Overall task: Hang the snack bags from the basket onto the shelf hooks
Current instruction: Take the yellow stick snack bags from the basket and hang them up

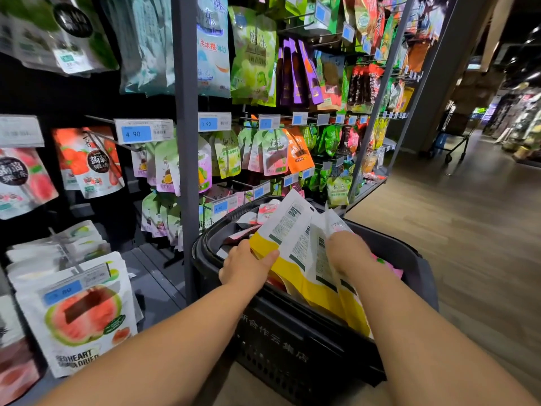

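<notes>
Both hands down in the black basket [292, 332] at six o'clock. My left hand [248, 265] pinches the fan of snack bags [292, 230] at its nine o'clock edge, thumb pressed on the yellow strip, fingers curled underneath. My right hand [348, 253] sits at the fan's three o'clock side, knuckles up, fingers buried among the bags, so I can't tell how tightly it grips. White backs face me, tops tilted toward twelve. Shelf hooks [101, 119] run from nine to one o'clock, with a 4.90 price tag [137, 133] at ten.
</notes>
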Demonstrator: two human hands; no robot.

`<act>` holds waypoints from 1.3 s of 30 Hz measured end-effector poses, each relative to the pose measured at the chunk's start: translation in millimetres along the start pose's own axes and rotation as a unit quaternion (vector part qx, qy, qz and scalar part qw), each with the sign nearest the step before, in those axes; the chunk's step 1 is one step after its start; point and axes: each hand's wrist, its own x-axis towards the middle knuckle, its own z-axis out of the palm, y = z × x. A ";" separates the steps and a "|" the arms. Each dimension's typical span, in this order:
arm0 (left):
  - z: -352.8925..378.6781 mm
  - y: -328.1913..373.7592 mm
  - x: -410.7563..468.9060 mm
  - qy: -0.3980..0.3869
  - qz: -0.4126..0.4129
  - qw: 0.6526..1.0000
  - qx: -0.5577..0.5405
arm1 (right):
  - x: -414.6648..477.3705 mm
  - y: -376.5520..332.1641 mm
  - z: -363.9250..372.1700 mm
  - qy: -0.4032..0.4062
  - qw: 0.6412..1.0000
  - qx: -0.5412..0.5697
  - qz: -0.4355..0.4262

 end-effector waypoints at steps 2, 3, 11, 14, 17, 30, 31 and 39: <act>-0.6 0.0 -0.5 -0.003 0.000 1.000 0.001 | -5.9 3.6 -17.9 0.062 0.990 0.124 -0.002; -0.7 -0.1 -0.9 -0.003 0.000 1.000 0.001 | -10.7 3.8 -27.2 0.097 0.979 0.177 -0.008; -4.5 -2.8 -3.1 -0.022 0.005 0.999 -0.048 | -25.2 -0.8 -64.9 0.237 0.840 0.484 -0.069; -5.2 -5.7 0.2 0.005 0.011 0.991 -0.137 | -26.2 -2.5 -67.6 0.228 0.801 0.547 -0.086; -10.5 -1.0 -2.8 0.034 0.024 0.976 -0.215 | -26.0 -6.5 -64.0 0.174 0.786 0.586 -0.094; -30.6 3.8 -18.0 -0.099 0.010 0.857 -0.506 | -3.9 -26.1 -18.9 0.023 0.719 0.687 -0.100; -33.4 2.4 -18.1 -0.128 0.003 0.845 -0.520 | -4.0 -28.2 -17.5 0.021 0.719 0.689 -0.095; -31.0 -15.7 -16.1 -0.154 -0.026 0.844 -0.513 | 0.8 -29.7 -7.4 -0.001 0.772 0.633 -0.059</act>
